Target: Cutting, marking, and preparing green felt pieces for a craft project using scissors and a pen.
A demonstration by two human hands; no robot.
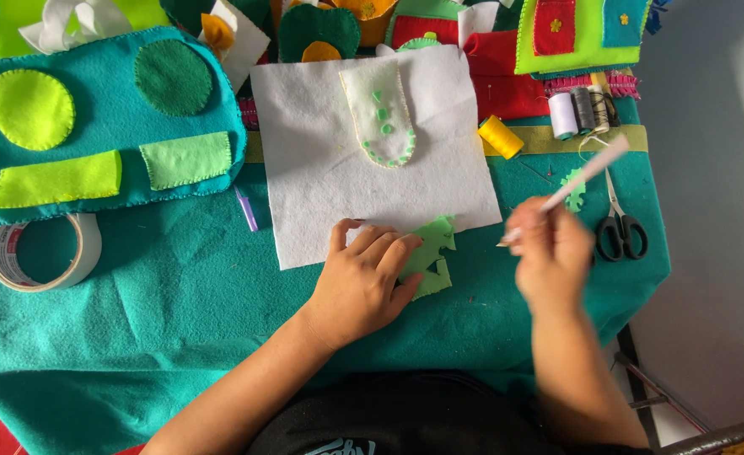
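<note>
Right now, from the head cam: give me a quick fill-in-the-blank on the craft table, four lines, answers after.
1. The left hand presses down a light green felt cutout at the lower edge of the ____ felt sheet.
2. The right hand holds a thin white ____.
3. The scissors lie to the ____ of the right hand.
4. The roll of tape lies on the teal cloth below the teal felt ____.

Missing words: white; stick; right; panel

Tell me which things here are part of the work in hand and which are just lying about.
In use:
left hand pressing the green felt cutout
right hand holding a white pen-like stick
white felt sheet

Lying about:
scissors
tape roll
yellow thread spool
teal felt panel
purple pen
</note>
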